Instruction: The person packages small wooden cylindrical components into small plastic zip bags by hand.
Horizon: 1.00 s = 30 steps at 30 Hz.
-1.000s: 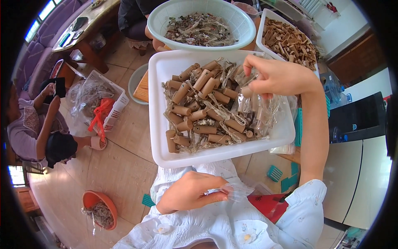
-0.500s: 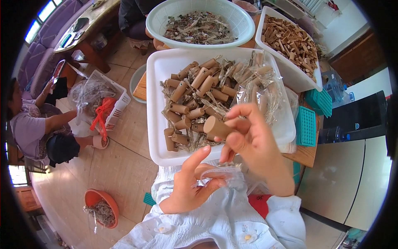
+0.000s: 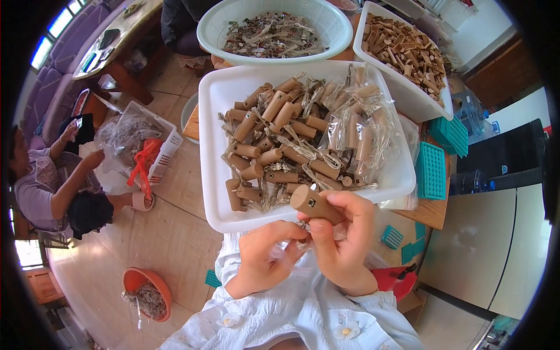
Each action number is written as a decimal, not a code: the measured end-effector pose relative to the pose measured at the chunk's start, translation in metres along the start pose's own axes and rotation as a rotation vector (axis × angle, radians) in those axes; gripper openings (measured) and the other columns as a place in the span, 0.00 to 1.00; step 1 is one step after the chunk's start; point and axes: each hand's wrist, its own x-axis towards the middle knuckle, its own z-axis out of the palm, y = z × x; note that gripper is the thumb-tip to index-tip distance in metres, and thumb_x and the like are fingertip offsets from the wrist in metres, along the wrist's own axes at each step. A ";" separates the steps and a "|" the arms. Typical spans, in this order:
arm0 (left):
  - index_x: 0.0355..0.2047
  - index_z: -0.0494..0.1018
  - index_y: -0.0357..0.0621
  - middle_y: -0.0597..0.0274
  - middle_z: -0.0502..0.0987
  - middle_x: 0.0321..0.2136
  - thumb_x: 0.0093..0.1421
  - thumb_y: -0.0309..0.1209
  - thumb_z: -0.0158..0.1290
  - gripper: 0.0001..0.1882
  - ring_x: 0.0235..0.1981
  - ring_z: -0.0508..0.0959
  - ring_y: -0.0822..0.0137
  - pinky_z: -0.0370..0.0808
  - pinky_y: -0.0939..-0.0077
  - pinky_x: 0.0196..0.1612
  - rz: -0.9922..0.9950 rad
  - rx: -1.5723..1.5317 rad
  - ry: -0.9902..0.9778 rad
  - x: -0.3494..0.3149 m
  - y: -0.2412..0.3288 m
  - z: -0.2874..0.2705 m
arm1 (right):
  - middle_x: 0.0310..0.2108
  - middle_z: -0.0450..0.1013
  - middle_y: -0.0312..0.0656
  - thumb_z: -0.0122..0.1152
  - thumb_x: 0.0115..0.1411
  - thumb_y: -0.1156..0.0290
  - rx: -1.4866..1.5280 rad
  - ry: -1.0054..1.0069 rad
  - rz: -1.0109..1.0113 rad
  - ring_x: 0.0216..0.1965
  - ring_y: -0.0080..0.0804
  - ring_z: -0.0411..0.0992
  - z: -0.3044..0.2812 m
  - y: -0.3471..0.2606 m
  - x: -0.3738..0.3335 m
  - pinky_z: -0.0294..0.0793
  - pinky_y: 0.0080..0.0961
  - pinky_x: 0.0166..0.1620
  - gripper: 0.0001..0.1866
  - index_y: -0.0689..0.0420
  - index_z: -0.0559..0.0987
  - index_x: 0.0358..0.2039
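Note:
A brown wooden cylinder [image 3: 311,203] with a small dark mark on its side sits between the thumb and fingers of my right hand [image 3: 345,248], just over the near rim of a white tray [image 3: 213,195]. Beside it, my left hand [image 3: 259,256] is closed on a small clear plastic bag [image 3: 294,255], with its fingertips close to the right thumb. Some pale cord seems bunched where the hands meet; its ends are hidden. The tray holds many similar cylinders [image 3: 274,106] with twine cords, and several in clear bags [image 3: 363,140] lie at its right side.
Behind the tray stands a pale green basin [image 3: 204,35] of small cord pieces. A white bin [image 3: 402,73] holds wooden offcuts. Teal racks [image 3: 431,169] stand at right. At left, a seated person [image 3: 49,181] works beside a white basket [image 3: 166,154]; an orange bucket [image 3: 166,291] is on the floor.
My right hand has come down with the cylinder and turned it, so its marked side shows. Both hands are now together at the tray's near edge. The seated person's arm has lifted.

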 end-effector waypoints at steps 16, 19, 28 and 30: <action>0.35 0.57 0.39 0.53 0.73 0.24 0.52 0.20 0.48 0.13 0.27 0.76 0.66 0.73 0.78 0.30 -0.299 -0.966 0.156 0.000 0.006 -0.004 | 0.37 0.69 0.43 0.60 0.50 0.71 0.045 -0.067 0.101 0.32 0.23 0.69 -0.011 -0.007 -0.001 0.68 0.13 0.30 0.17 0.62 0.73 0.40; 0.40 0.55 0.38 0.52 0.73 0.27 0.50 0.17 0.50 0.19 0.28 0.76 0.64 0.74 0.77 0.30 -0.319 -0.773 0.143 0.000 0.013 -0.010 | 0.35 0.69 0.42 0.63 0.47 0.68 0.077 0.158 0.078 0.28 0.21 0.67 -0.030 -0.001 0.003 0.65 0.11 0.27 0.18 0.61 0.75 0.38; 0.42 0.60 0.38 0.57 0.76 0.23 0.45 0.21 0.58 0.25 0.28 0.78 0.66 0.72 0.81 0.30 -0.305 -0.144 -0.003 -0.002 0.019 -0.017 | 0.28 0.71 0.47 0.71 0.34 0.74 -0.294 -0.133 -0.498 0.24 0.31 0.72 -0.062 -0.044 0.018 0.71 0.17 0.23 0.21 0.63 0.74 0.31; 0.43 0.60 0.40 0.58 0.77 0.20 0.44 0.23 0.59 0.26 0.27 0.78 0.68 0.71 0.84 0.30 -0.293 -0.080 -0.061 -0.001 0.018 -0.016 | 0.29 0.71 0.48 0.68 0.33 0.79 -0.359 -0.196 -0.551 0.23 0.31 0.73 -0.056 -0.050 0.024 0.74 0.19 0.23 0.19 0.62 0.75 0.30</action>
